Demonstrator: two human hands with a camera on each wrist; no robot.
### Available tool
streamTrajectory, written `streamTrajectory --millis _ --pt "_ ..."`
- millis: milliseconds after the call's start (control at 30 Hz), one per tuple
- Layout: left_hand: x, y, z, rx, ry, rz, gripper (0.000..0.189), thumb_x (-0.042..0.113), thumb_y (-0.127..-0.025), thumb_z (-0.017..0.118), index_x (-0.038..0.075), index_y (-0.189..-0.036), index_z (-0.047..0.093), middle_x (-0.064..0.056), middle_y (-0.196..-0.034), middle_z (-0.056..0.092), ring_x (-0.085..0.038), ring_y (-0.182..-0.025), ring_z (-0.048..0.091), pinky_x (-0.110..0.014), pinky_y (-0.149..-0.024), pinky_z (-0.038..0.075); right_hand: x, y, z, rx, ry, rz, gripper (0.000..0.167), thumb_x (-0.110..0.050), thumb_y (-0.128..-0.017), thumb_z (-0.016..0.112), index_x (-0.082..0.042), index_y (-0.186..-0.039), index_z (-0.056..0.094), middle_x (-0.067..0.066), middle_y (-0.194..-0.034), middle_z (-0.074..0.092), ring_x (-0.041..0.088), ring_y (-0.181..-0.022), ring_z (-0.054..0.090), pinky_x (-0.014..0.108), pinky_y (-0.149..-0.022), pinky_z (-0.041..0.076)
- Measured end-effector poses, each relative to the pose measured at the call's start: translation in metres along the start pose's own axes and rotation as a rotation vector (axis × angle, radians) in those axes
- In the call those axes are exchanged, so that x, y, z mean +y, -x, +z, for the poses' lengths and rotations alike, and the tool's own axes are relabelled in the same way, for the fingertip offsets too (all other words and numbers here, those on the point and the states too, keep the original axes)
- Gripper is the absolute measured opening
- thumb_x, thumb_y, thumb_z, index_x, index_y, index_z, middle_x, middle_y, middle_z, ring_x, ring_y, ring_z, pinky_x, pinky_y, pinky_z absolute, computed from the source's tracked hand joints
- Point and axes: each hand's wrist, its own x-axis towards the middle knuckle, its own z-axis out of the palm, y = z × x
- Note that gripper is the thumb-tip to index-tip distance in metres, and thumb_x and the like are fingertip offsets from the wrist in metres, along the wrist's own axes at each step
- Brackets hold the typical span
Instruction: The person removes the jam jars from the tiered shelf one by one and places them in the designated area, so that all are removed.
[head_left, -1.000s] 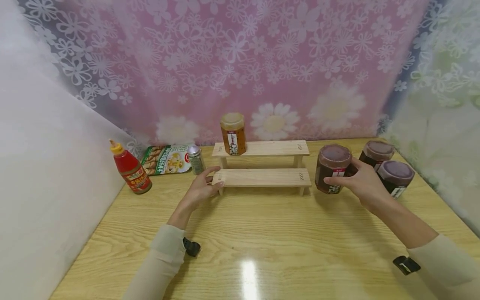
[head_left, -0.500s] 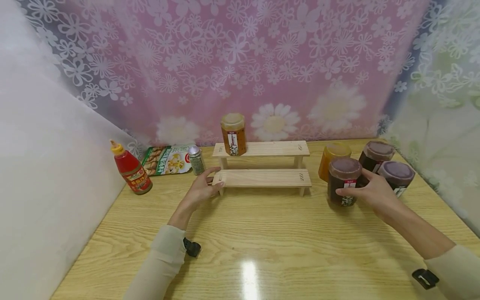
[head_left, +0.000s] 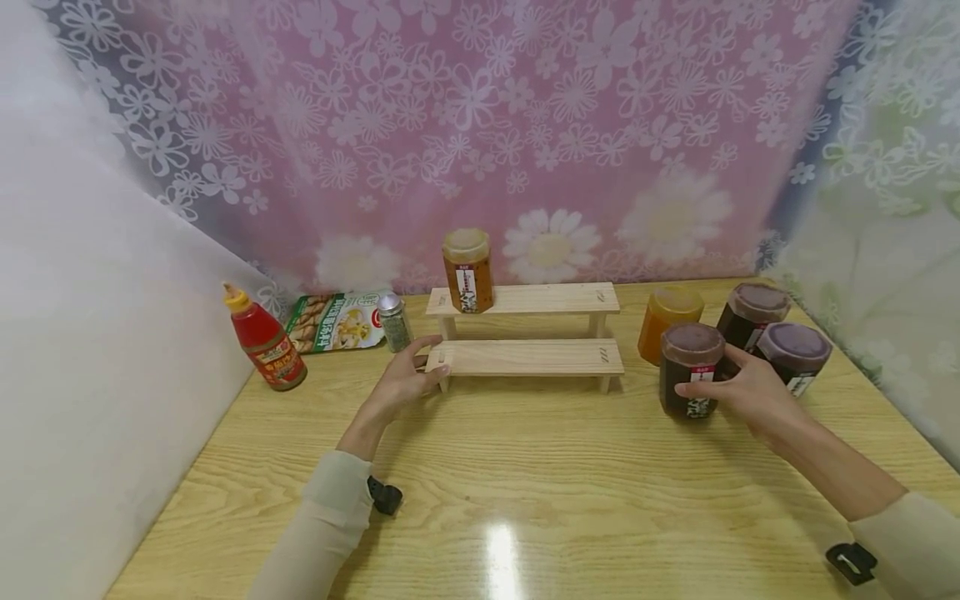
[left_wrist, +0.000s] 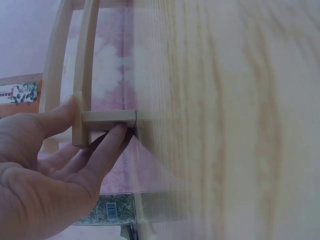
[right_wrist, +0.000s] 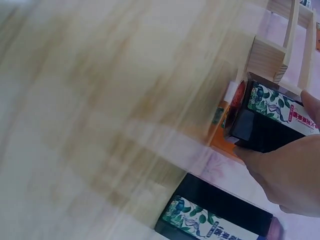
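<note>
My right hand (head_left: pixel 753 392) grips a dark jar (head_left: pixel 686 358) with a reddish-brown lid and a white and red label. The jar's base is close over the table in the right wrist view. Behind it in the head view, partly covered, stands an orange jar (head_left: pixel 667 312). Two more dark jars stand beyond the right hand, one with a brown lid (head_left: pixel 757 300) and one with a purple lid (head_left: pixel 793 340). My left hand (head_left: pixel 405 379) holds the left end of the two-tier wooden rack (head_left: pixel 525 357), thumb on the lower shelf and fingers (left_wrist: pixel 107 150) at its leg.
An amber jar (head_left: pixel 468 275) stands on the upper shelf's left end. Left of the rack are a green spice shaker (head_left: pixel 394 323), a flat food packet (head_left: pixel 337 321) and a red sauce bottle (head_left: pixel 264 342). A flowered curtain (head_left: pixel 480 133) hangs behind the table (head_left: pixel 465 483).
My right hand has moved right and nearer to me with the dark jar, bringing the orange jar behind it into sight. The left hand has stayed on the rack.
</note>
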Motion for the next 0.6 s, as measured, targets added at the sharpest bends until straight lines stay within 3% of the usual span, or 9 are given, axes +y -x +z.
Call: streamTrajectory --millis 67,167,233,300,333,433,600 --pt "0.0001 -0.0003 -0.0002 -0.004 -0.002 0.000 0.061 0.012 -0.103 0.067 0.020 -0.159 0.043 -0.028 -0.161 0.035 -0.043 -0.146 0.041 -0.052 -0.107 0.051 0.0022 -0.0010 0.0003 0.005 -0.013 0.001 0.118 -0.044 -0.091 0.081 -0.004 -0.166 -0.001 0.036 -0.167 0.007 0.040 -0.102 0.050 0.036 -0.064 0.040" --pt "0.0013 -0.0002 -0.0008 -0.007 -0.002 -0.001 0.061 0.012 -0.103 0.067 0.020 -0.159 0.043 -0.028 -0.161 0.036 -0.042 -0.146 0.042 -0.052 -0.108 0.050 0.0040 -0.0020 -0.0004 0.002 -0.042 -0.001 0.118 -0.041 -0.092 0.081 -0.005 -0.166 -0.002 0.035 -0.168 0.006 0.044 -0.108 0.052 0.041 -0.071 0.045" --pt "0.0021 -0.0001 -0.0015 -0.006 -0.011 0.003 0.061 0.013 -0.103 0.067 0.020 -0.159 0.043 -0.026 -0.161 0.036 -0.042 -0.147 0.041 -0.053 -0.108 0.050 0.0046 -0.0030 -0.0012 -0.004 -0.071 0.000 0.119 -0.039 -0.092 0.081 -0.005 -0.166 -0.005 0.034 -0.168 0.002 0.052 -0.127 0.047 0.053 -0.087 0.047" --pt "0.0030 0.0001 -0.0019 -0.004 -0.016 0.005 0.061 0.013 -0.103 0.067 0.020 -0.158 0.043 -0.026 -0.162 0.036 -0.042 -0.148 0.039 -0.053 -0.108 0.050 0.0043 -0.0040 -0.0020 -0.011 -0.090 -0.004 0.119 -0.037 -0.092 0.082 -0.004 -0.166 -0.007 0.032 -0.169 -0.004 0.058 -0.151 0.012 0.065 -0.107 0.037" --pt "0.0030 0.0001 -0.0022 -0.002 -0.022 0.007 0.061 0.013 -0.103 0.068 0.020 -0.158 0.043 -0.026 -0.162 0.035 -0.042 -0.149 0.038 -0.053 -0.108 0.050 0.0042 -0.0046 -0.0021 -0.013 -0.106 -0.003 0.120 -0.035 -0.092 0.082 -0.004 -0.165 -0.007 0.032 -0.169 -0.005 0.059 -0.151 0.009 0.070 -0.112 0.031" --pt "0.0026 0.0000 -0.0025 -0.002 -0.035 0.004 0.061 0.013 -0.103 0.067 0.020 -0.159 0.043 -0.026 -0.162 0.034 -0.042 -0.149 0.037 -0.053 -0.108 0.050 0.0044 -0.0064 -0.0025 -0.020 -0.125 0.001 0.121 -0.033 -0.091 0.083 -0.005 -0.165 -0.009 0.031 -0.169 -0.009 0.060 -0.151 0.002 0.076 -0.114 0.022" --pt "0.0018 0.0003 -0.0009 -0.004 -0.019 -0.012 0.061 0.013 -0.103 0.067 0.020 -0.158 0.043 -0.026 -0.161 0.037 -0.041 -0.146 0.043 -0.052 -0.106 0.052 0.0049 -0.0095 -0.0025 -0.033 -0.145 0.005 0.119 -0.031 -0.092 0.082 -0.004 -0.165 -0.008 0.030 -0.169 -0.011 0.060 -0.151 -0.001 0.077 -0.115 0.019"
